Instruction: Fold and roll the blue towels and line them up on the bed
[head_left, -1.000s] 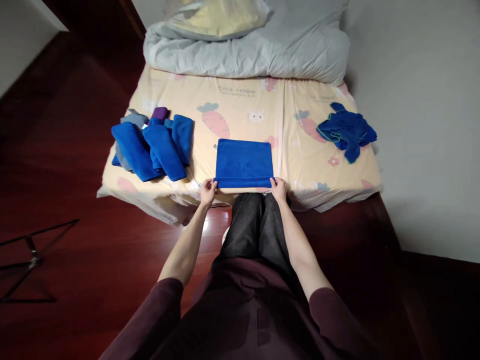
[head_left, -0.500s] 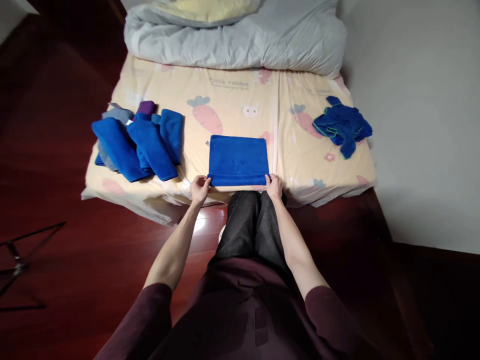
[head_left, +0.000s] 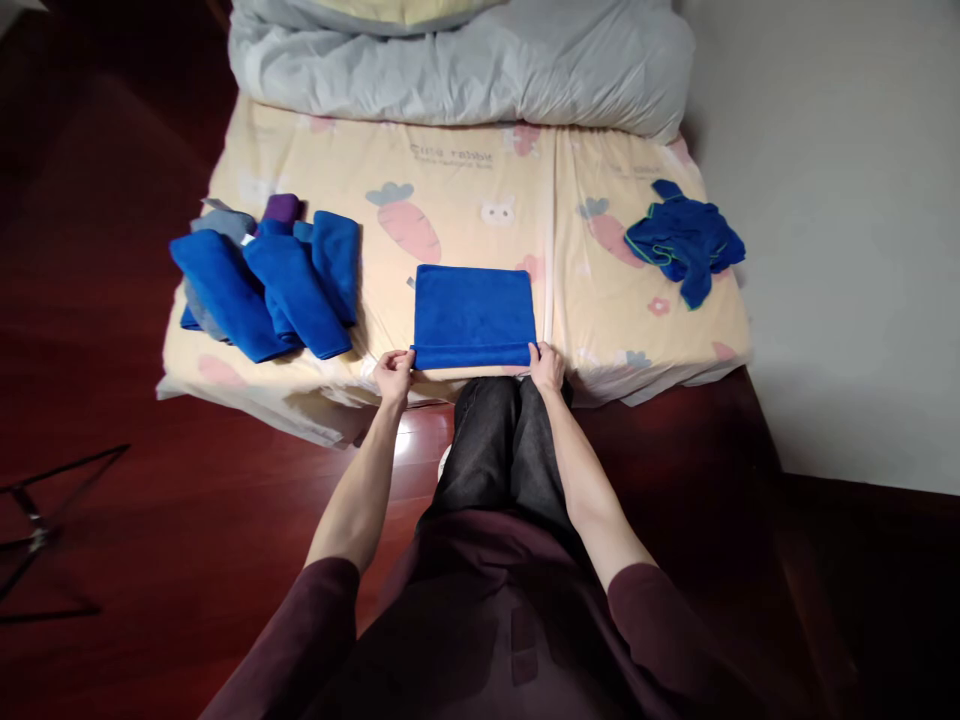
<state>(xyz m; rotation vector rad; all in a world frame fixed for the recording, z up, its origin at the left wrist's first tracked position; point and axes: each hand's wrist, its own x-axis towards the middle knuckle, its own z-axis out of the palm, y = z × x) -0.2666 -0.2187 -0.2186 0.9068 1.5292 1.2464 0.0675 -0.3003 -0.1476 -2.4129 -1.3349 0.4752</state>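
Note:
A blue towel lies flat as a rectangle at the bed's front edge, its near edge turned over into a narrow strip. My left hand pinches the left end of that strip between thumb and fingers. At the right end, my right hand grips the same strip. To the left is a pile of rolled towels, mostly blue, with grey and purple ones behind. A crumpled blue cloth with green edging lies to the right.
The bed carries a yellow sheet printed with carrots. A grey quilt is bunched across the back. A pale wall borders the right side. Black stand legs rest on the dark red floor at left.
The view has shifted slightly. Both hands remain at the ends of the turned-over strip, and the towel looks nearly the same.

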